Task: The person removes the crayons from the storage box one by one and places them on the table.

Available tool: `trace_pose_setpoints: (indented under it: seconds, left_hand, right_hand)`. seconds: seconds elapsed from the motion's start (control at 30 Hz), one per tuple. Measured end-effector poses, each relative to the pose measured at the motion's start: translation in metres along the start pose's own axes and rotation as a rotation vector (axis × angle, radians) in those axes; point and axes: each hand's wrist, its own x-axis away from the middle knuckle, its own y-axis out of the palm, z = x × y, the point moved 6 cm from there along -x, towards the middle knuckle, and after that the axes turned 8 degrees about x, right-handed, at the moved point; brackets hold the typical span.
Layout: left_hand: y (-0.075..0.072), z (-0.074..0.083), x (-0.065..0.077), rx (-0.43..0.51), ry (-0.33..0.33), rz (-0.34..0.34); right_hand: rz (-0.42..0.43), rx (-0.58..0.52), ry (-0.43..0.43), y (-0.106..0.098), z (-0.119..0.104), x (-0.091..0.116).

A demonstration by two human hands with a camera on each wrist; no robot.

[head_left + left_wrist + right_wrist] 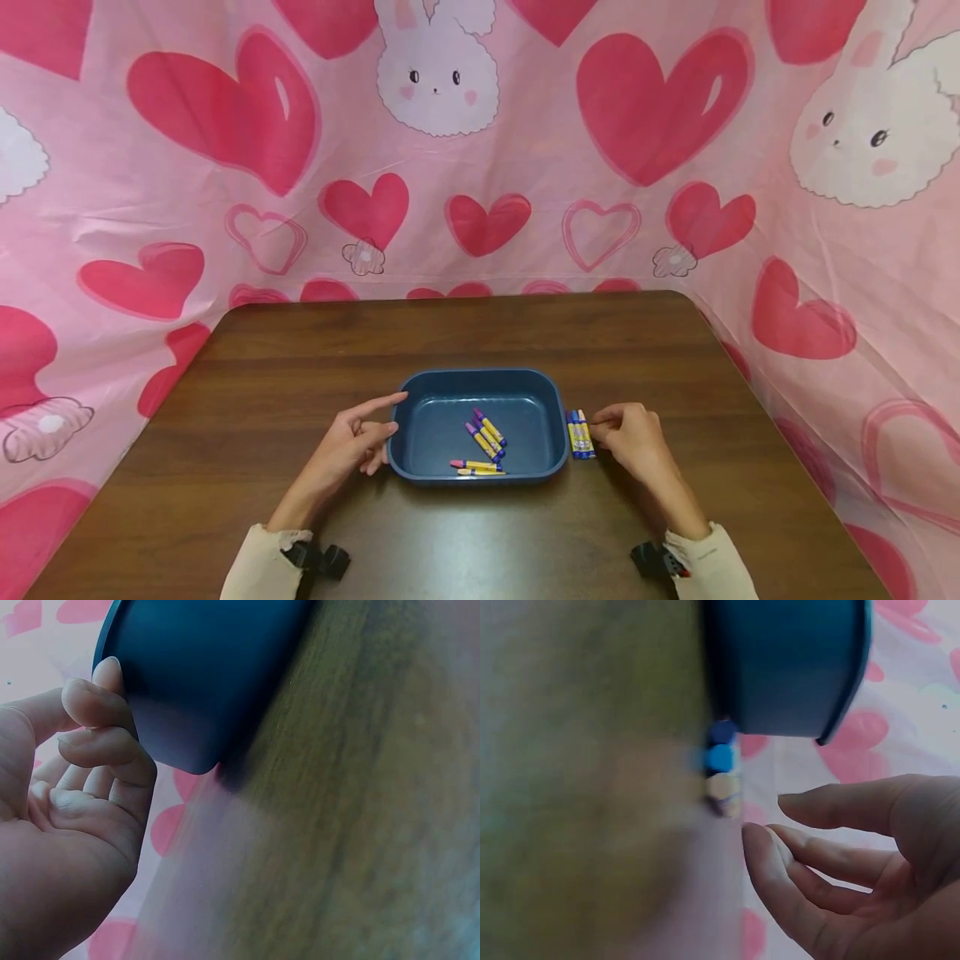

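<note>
Left hand (351,435), fingers loose, touches left rim of the blue bin (437,429), lower middle of frame. Right hand (632,437), fingertips apart, sits just beside three crayons (581,439) right of it; more crayons (482,442) inside.

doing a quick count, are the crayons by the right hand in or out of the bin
Out: the crayons lie on the table, outside the bin, near the right hand.
</note>
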Motion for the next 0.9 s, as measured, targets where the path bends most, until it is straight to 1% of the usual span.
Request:
trace_pose_setpoints:
  seconds: [0.1, 0.2, 0.3, 0.4, 0.53, 0.7, 0.8, 0.9]
  left_hand:
    - [0.000, 0.000, 0.000, -0.001, 0.005, 0.000]
    - [-0.001, 0.000, -0.001, -0.001, 0.016, -0.008]
    - [-0.001, 0.001, -0.001, -0.002, 0.023, -0.016]
    - [-0.002, 0.000, -0.002, -0.007, 0.025, -0.018]
    - [-0.003, -0.001, -0.001, -0.011, 0.018, -0.013]
    - [-0.005, -0.003, 0.000, -0.010, 0.009, -0.005]
    - [-0.005, -0.003, 0.001, -0.001, 0.003, -0.002]
    - [-0.004, -0.002, 0.001, 0.010, 0.004, -0.008]
  right_hand:
    - [0.089, 0.065, -0.059, -0.011, -0.013, -0.002]
    - [0.142, 0.067, -0.114, -0.020, -0.032, -0.001]
    - [0.154, 0.036, -0.162, -0.023, -0.056, -0.001]
    - [0.132, -0.004, -0.208, -0.020, -0.079, -0.002]
    - [0.090, -0.026, -0.243, -0.009, -0.104, -0.006]
    - [0.036, -0.008, -0.288, 0.016, -0.128, -0.012]
    - [0.008, 0.018, -0.326, 0.035, -0.137, -0.014]
    - [-0.027, 0.050, -0.334, 0.054, -0.137, -0.016]
